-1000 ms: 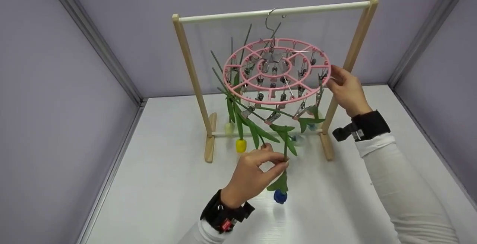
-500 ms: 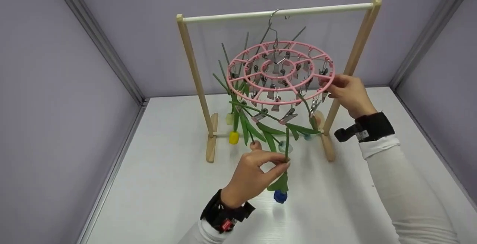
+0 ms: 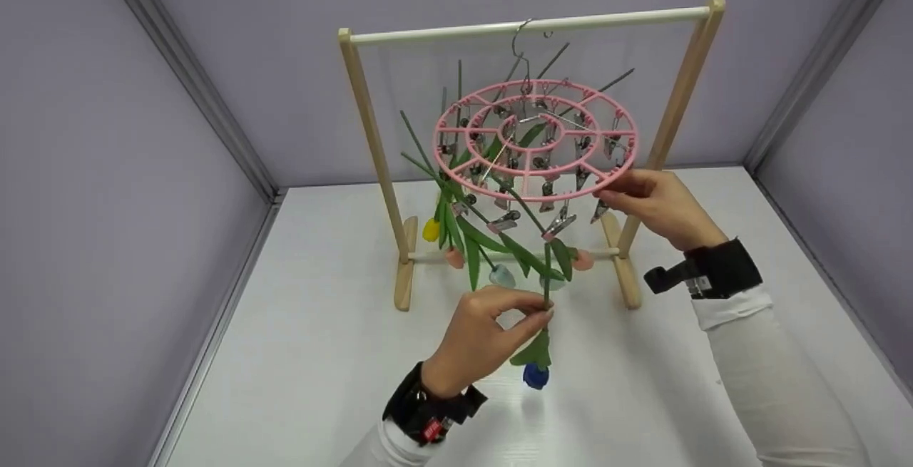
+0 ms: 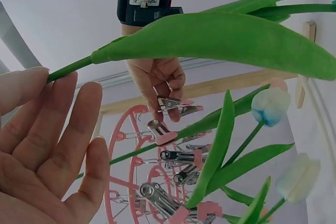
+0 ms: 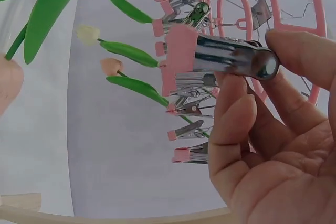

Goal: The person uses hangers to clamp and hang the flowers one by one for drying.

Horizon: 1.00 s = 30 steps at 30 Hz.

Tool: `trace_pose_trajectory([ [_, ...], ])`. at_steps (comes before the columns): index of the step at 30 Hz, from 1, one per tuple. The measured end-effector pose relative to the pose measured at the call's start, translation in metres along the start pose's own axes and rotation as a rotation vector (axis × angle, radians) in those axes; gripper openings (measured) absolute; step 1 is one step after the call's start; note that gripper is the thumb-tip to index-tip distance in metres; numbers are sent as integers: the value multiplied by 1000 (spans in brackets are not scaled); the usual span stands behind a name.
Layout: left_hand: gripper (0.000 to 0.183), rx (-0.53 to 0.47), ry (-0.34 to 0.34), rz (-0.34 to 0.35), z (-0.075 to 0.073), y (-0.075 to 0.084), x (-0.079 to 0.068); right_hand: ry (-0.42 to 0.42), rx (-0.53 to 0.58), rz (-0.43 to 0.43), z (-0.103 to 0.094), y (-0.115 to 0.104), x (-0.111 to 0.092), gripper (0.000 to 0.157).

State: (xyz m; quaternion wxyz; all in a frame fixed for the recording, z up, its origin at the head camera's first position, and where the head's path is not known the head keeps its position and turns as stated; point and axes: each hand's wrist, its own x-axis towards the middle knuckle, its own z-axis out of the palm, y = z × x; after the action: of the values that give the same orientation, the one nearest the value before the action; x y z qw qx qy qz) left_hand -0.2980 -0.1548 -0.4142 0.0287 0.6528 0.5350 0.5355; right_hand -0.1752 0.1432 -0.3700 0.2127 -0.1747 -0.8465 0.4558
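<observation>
My left hand [image 3: 481,342] pinches the green stem of a blue tulip [image 3: 536,376], which hangs flower-down over the white table. In the left wrist view, its long leaf [image 4: 220,38] crosses above the fingers. A round pink clip hanger [image 3: 437,140] hangs from a rack. At its right front rim is my right hand [image 3: 660,207], whose thumb and fingers grip a metal clip [image 5: 226,59] with pink tips. No stem sits in that clip. Several tulips hang flower-down in other clips, among them a yellow tulip [image 3: 431,229] and a pale blue tulip [image 4: 271,106].
The wooden rack has a white top bar [image 3: 442,33] and upright posts [image 3: 371,132] at both sides. Grey-purple walls [image 3: 214,39] enclose the white table [image 3: 299,339]. More metal clips [image 5: 191,111] hang close beside my right hand.
The hanger has turned, carrying its hung tulips round, the yellow one to the left. My right hand has moved down and slightly left along the rim. My left hand holds the blue tulip nearly still.
</observation>
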Motion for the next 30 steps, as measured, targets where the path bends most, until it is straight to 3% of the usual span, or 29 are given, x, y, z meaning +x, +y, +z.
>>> trace_pose_trajectory([
  [3, 13, 5, 2, 12, -1, -1, 0, 38, -55, -28, 1, -3, -10, 36],
  [9, 13, -3, 14, 34, -2, -3, 1, 295, -113, -89, -5, -7, -24, 27],
  [11, 12, -1, 21, 37, -2, -3, 1, 337, -140, -89, -6, -5, -22, 30],
  [13, 12, 3, 22, 34, -2, -3, 1, 313, -152, -52, -5, -2, -19, 36],
  [17, 12, 5, 11, 28, -1, -4, 1, 149, -164, -8, -6, 3, -12, 46],
  [22, 11, -9, 14, 14, -2, -6, 0, -12, -159, -59, -5, 3, -4, 45],
  [30, 11, -18, 38, 8, -4, -6, 2, -116, -151, -89, 13, -8, 1, 32],
])
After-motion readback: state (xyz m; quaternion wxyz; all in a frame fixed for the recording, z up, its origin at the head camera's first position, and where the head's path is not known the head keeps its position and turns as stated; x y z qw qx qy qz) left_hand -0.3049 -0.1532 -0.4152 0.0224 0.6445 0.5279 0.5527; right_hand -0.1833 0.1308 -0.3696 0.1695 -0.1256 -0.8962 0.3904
